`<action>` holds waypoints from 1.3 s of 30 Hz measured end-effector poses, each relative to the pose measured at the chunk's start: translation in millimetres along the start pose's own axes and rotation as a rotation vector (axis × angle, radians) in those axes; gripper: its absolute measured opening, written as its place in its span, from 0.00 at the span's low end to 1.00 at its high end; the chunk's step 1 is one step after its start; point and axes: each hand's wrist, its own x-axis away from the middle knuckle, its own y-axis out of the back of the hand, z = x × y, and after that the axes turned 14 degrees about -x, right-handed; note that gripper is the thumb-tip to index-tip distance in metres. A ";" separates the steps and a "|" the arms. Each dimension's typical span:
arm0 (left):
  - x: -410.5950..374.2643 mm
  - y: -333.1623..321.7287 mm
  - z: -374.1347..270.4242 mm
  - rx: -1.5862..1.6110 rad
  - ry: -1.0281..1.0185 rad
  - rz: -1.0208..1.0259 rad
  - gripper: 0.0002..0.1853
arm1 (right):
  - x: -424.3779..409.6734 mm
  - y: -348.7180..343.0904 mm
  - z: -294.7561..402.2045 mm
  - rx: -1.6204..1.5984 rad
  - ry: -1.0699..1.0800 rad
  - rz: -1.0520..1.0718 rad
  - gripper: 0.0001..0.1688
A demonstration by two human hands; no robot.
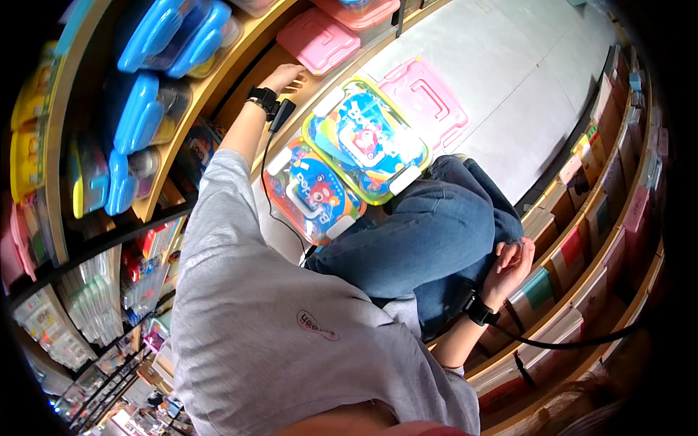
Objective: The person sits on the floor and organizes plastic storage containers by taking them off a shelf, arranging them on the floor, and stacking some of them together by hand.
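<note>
My left hand (284, 79) reaches over the bottom shelf at the upper left. Its fingers are apart, beside a pink plastic storage box (320, 42) with a handle; whether a fingertip touches the box, I cannot tell. My right hand (511, 264) is by my knee near the right-hand shelves, its fingers loosely curled and nothing seen in it. On the floor before me lie a clear plastic case with a green rim and white latches (366, 140), a similar orange-rimmed case (316, 191) partly under it, and a pink plastic box (424, 101) next to them.
Blue-lidded containers (139, 111) stand on the wooden shelf above my left arm. Curved-looking racks of books or notebooks (567, 256) line the right side. A black cable (265, 174) hangs from my left wrist, another (567, 343) runs from the right. Grey floor tiles (507, 65) extend ahead.
</note>
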 end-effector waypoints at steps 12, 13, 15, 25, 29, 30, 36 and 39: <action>-123.7 -37.0 66.5 0.362 0.319 -0.061 0.20 | -9.7 9.5 17.9 0.096 -0.058 0.043 0.10; -122.6 -38.2 60.0 0.446 0.316 -0.056 0.21 | -11.2 9.8 18.9 0.100 -0.064 0.030 0.10; -138.5 -28.9 73.9 0.455 0.193 0.002 0.22 | -16.1 10.6 20.3 0.065 -0.068 0.039 0.10; -173.0 -34.7 61.2 0.431 0.333 -0.139 0.26 | -21.7 10.6 22.7 0.037 -0.093 0.010 0.09; -177.1 -20.4 67.1 0.543 0.276 -0.280 0.26 | -18.7 11.3 24.5 0.054 -0.086 0.008 0.09; -172.8 -13.2 59.2 0.553 0.250 -0.261 0.26 | -18.0 13.0 24.5 0.064 -0.083 0.015 0.09; -152.1 25.5 49.1 0.558 0.256 -0.235 0.16 | -17.2 14.8 21.9 0.023 -0.083 0.064 0.09; -148.3 40.2 56.6 0.542 0.264 -0.292 0.14 | -15.8 7.3 21.5 0.000 -0.093 0.084 0.09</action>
